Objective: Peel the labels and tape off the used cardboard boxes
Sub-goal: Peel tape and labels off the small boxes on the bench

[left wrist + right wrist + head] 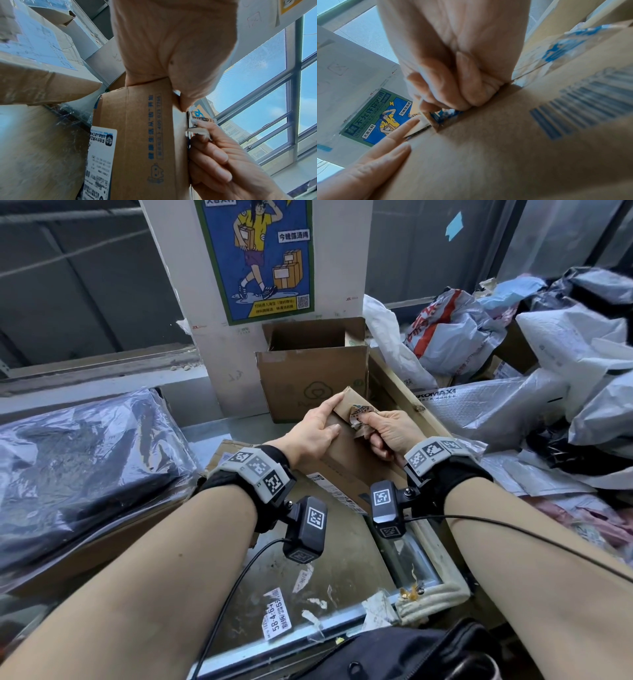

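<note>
At box far corner, pinching label with right hand, left hand flat bracing; risking tearing if yanked.

Two hands are counted at centre: left hand and right hand.

Three cardboard boxes are noted: held box, open box at 12 o'clock, and flattened box at 9 o'clock of the held one.

One partly peeled label is recorded on the held box.

One printed label is seen at 6 o'clock, with several smaller scraps that cannot be counted reliably.

Two cameras are logged: left wrist camera and right wrist camera.

One poster is seen at 12 o'clock.

One blue tape scrap is seen at 1 o'clock.

One wrapped bundle is seen at 9 o'clock.

Mailer bags are heaped at 3 o'clock, and their number cannot be determined.
</note>
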The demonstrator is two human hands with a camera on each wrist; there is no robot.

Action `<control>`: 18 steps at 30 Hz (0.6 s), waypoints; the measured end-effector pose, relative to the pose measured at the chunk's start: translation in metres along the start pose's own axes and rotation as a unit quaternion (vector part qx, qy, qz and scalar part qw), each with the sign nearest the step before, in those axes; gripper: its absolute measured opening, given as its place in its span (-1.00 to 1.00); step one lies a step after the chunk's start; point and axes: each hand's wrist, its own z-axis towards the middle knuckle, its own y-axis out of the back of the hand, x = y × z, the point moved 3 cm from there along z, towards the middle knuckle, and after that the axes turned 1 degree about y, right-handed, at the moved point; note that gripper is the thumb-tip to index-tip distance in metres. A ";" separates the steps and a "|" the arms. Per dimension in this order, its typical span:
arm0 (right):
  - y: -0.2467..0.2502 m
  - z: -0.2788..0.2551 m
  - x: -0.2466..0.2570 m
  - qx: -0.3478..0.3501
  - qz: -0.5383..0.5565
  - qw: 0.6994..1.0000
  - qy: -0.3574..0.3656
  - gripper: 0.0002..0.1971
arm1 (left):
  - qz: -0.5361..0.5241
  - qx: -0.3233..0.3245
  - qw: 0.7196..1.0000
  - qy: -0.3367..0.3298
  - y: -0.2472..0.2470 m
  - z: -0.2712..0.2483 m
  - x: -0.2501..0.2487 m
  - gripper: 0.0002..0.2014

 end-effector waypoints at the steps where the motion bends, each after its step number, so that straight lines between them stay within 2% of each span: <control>1: 0.000 0.000 0.000 0.000 0.001 1.000 0.001 -0.58 | 0.003 0.001 1.000 0.002 0.000 0.000 0.000 -0.40; 18: 0.002 0.008 -0.005 -0.009 0.030 1.000 0.000 -0.58 | 0.010 0.001 1.000 0.026 0.003 0.004 0.003 -0.43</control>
